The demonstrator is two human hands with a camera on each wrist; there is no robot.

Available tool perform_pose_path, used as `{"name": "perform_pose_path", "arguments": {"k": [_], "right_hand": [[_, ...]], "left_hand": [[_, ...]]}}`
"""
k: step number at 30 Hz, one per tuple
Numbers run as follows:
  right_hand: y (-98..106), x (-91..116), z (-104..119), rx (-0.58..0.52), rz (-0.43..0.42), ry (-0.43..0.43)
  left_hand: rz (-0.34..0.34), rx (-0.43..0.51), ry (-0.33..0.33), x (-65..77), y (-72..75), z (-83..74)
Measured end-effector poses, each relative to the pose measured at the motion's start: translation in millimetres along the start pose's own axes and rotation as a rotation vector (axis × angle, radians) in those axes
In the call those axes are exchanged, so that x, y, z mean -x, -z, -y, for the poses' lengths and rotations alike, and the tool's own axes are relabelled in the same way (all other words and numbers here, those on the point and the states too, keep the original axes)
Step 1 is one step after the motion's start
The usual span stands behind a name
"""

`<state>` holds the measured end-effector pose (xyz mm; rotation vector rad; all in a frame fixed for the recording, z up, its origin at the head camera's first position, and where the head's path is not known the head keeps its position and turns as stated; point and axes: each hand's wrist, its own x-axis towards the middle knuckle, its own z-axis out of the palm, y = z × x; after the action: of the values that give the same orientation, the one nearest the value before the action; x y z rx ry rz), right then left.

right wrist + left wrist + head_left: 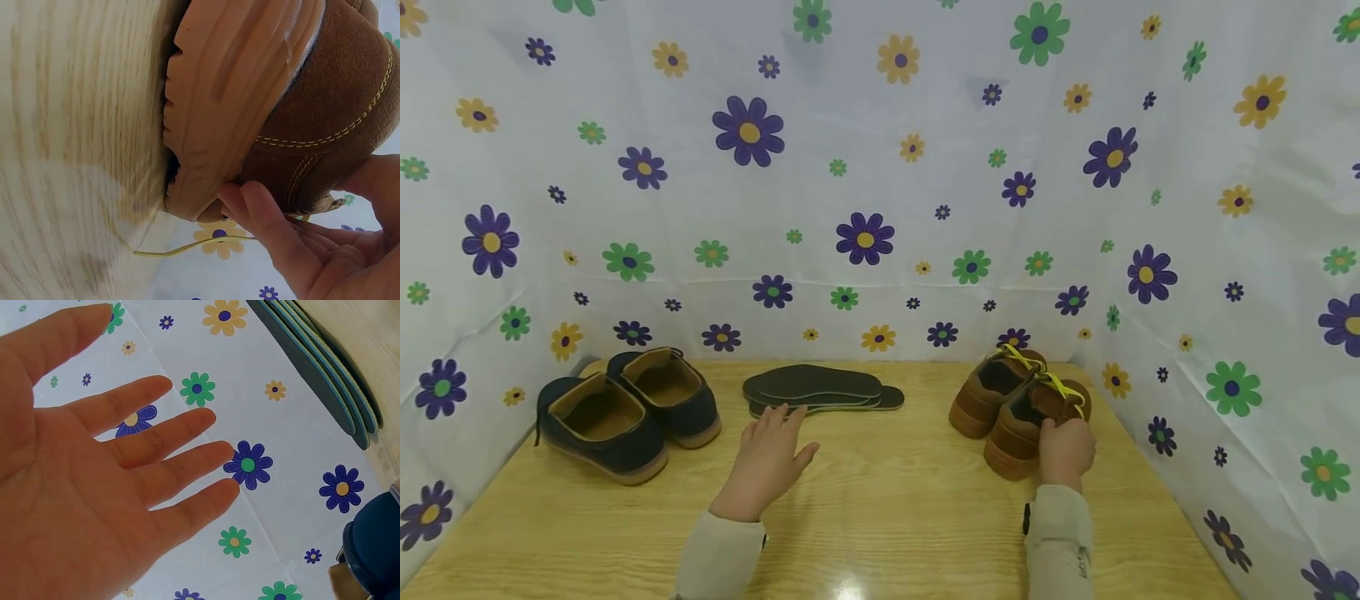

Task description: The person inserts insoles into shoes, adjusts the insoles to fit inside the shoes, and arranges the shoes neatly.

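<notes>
My right hand (1066, 452) grips the side of the nearer brown shoe (1011, 443), which has yellow laces (1063, 385). In the right wrist view, its thumb lies at the collar while the fingers press the brown suede side (337, 81) above the thick sole. That shoe stands on the table beside its mate (973, 412). My left hand (760, 467), palm down with fingers spread, holds nothing. Its fingertips reach toward a stack of dark insoles (816, 382) at the back; whether they touch is unclear in the head view. The left wrist view shows the insoles (312, 362) apart from the fingers.
Two dark blue shoes (643, 442) stand side by side at the left of the wooden table (865, 508). White flowered cloth (865, 167) encloses the back and both sides. A loose yellow lace end (169, 253) hangs near the right hand.
</notes>
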<state>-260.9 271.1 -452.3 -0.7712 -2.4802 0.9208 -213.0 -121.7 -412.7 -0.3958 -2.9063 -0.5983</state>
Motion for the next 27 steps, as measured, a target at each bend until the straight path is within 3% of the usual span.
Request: {"name": "perform_pose_path", "arguments": {"k": [9, 22, 27], "right_hand": [[6, 2, -4, 0.010, -0.012, 0.067], [29, 7, -3, 0.019, 0.085, 0.087], [41, 12, -4, 0.026, 0.141, 0.131]], "left_hand": [[0.009, 0.011, -0.004, 0.7, -5.1, 0.0], [0.021, 0.008, -0.014, -0.3, -2.0, -2.2], [0.023, 0.007, -0.017, 0.1, -1.1, -4.4]]}}
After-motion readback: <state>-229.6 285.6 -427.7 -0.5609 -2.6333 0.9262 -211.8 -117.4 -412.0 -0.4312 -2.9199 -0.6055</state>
